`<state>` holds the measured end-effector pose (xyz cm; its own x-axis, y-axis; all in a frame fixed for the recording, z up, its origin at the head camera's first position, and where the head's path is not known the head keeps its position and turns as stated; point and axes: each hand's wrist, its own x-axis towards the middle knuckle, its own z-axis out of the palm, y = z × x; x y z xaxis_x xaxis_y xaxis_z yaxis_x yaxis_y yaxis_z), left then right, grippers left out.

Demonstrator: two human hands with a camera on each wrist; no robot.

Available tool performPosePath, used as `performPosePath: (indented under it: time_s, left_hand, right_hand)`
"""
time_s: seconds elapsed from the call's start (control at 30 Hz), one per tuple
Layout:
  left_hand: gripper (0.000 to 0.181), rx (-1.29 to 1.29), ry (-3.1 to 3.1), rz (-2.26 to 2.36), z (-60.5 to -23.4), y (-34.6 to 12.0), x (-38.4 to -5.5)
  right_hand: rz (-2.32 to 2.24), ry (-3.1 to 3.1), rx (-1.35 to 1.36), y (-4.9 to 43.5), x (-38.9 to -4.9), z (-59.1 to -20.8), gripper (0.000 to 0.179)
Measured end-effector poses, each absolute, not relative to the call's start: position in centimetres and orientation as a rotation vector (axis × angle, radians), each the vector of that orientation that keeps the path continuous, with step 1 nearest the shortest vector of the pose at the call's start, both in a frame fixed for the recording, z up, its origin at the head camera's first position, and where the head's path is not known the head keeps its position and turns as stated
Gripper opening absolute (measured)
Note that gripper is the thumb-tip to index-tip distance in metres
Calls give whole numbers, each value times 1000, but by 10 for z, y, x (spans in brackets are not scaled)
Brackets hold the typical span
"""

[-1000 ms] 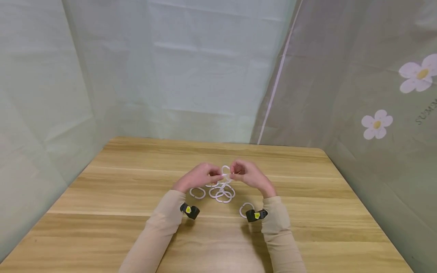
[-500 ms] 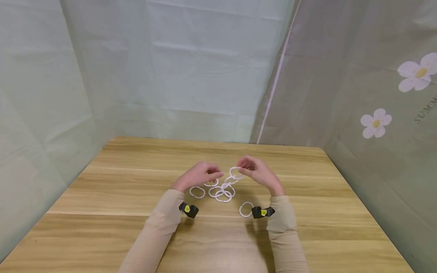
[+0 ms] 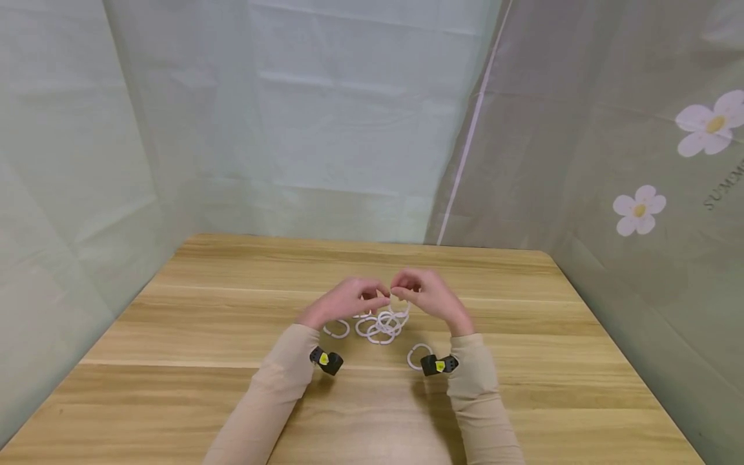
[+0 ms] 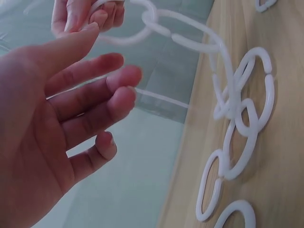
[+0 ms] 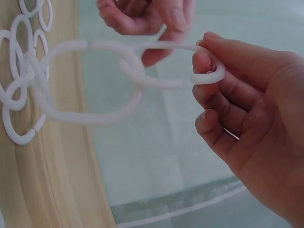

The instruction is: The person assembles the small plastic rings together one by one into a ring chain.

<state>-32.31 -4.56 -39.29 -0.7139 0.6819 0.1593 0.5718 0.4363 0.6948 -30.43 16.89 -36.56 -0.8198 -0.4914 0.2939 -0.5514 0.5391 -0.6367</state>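
A chain of white plastic C-shaped links rises from the table. My right hand (image 3: 427,297) pinches its top link (image 5: 209,77) between thumb and index finger, and that link's gap shows beside the fingertips. Through it hangs a second link (image 5: 85,118), which leads down to the other links on the wood. Close by on the left is my left hand (image 3: 349,300), fingers loosely bent and spread in the left wrist view. Its thumb (image 4: 71,45) overlaps the held link there, with no link gripped in its fingers.
Several links lie heaped on the wooden table (image 3: 244,323) below the hands. A loose link (image 3: 337,338) lies left of the heap, and another link (image 3: 409,357) is beside the right wrist's black camera (image 3: 430,365). Fabric curtains (image 3: 349,161) stand behind the table.
My right hand moved right, drawing the chain out, then came back left and the chain sagged toward the heap. The left hand has shifted slightly right, toward it.
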Motion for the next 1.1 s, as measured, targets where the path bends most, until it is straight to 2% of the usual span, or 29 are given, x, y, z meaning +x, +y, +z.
performPosePath:
  time_s: [0.2, 0.43, 0.67, 0.83, 1.1]
  left_hand:
    - [21, 1154, 2529, 1168, -393, -42, -321]
    - [16, 1161, 2522, 1178, -397, -40, -322]
    - [18, 1176, 2519, 1131, -393, -42, -322]
    - [19, 1190, 2528, 1130, -391, -42, -323]
    - [20, 1141, 2517, 1109, -391, -38, -316]
  right_hand:
    - [1119, -2712, 973, 164, -301, -366, 7]
    - [1069, -2778, 922, 188, -289, -368, 25]
    - [590, -3095, 1068, 209, -279, -383, 4]
    - [441, -3304, 839, 205, -273, -395, 10]
    - [453, -3323, 787, 196, -263, -402, 10]
